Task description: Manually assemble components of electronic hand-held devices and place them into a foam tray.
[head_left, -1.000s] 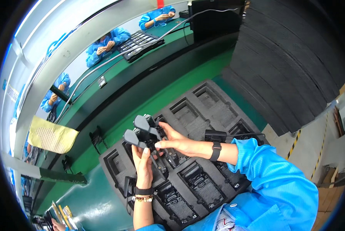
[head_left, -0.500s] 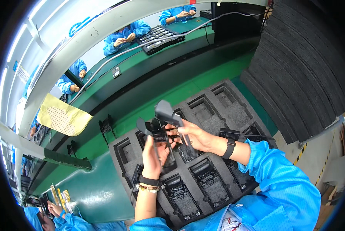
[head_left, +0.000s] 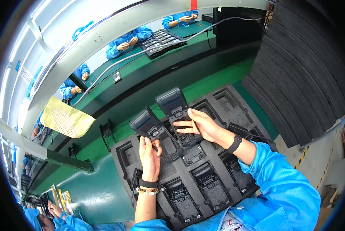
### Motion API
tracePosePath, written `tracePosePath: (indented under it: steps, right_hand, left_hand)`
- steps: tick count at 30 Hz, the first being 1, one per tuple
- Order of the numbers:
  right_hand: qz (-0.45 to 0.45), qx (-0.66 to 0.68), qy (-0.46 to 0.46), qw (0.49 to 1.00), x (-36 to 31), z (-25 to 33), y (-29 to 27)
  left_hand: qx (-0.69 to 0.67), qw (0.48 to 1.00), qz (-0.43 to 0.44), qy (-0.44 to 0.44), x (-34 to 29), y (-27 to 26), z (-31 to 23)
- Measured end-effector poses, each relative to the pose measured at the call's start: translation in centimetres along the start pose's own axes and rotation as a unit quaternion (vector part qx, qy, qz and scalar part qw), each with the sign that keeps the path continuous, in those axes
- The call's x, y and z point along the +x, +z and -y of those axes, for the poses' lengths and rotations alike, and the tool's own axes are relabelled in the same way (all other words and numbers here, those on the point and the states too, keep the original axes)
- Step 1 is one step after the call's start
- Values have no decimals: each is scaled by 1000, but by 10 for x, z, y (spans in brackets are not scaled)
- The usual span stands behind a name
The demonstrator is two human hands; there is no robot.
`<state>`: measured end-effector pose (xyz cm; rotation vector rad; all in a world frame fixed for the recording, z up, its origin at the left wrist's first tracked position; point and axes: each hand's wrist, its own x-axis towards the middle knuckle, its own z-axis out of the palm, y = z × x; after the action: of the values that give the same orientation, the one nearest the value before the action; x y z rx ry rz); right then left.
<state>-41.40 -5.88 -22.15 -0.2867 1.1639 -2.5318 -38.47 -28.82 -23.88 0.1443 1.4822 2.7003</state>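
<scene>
My left hand (head_left: 150, 161) grips the lower side of a black plastic device housing (head_left: 144, 122) between thumb and bent fingers. To its right my right hand (head_left: 210, 129) holds a second black housing (head_left: 172, 102), thumb on its edge and fingers reaching across its open frame. Both housings lean side by side, upper ends away from me, over a dark grey foam tray (head_left: 186, 173). Similar black frames (head_left: 210, 184) lie in several of the tray's near pockets. Part of the tray is hidden behind my hands and the housings.
A tall stack of black foam sheets (head_left: 299, 73) stands at the right. A pale metal beam (head_left: 99, 38) crosses above, with a yellow sheet (head_left: 66, 117) hanging at left. Co-workers in blue sit beyond at a green bench (head_left: 195, 32). A grey cable (head_left: 122, 59) runs across.
The two housings, close together and edge-on before, are now apart and tilted with their faces toward me. My right hand has moved slightly right and its fingers have straightened.
</scene>
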Motion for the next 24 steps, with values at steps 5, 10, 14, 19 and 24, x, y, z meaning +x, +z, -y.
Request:
tracePosePath:
  steps: [5,10,14,19,24]
  right_hand:
    - [8,7,-7,1000,1,-4,-9]
    - [-7,1,1,1000,0,-2,-3]
    - [-68,-50,0,996,-1,-4,-6]
    - [-1,70,68,995,1,-17,-25]
    - [67,67,102,990,1,-17,-15]
  left_hand:
    - [-16,1000,-16,14,-1,6,1]
    - [-13,1000,-23,18,-2,-9,6]
    - [-36,999,-9,5,-2,6,3]
    - [-104,989,61,-88,-4,12,-5]
    - [-137,985,80,-60,-2,-7,6]
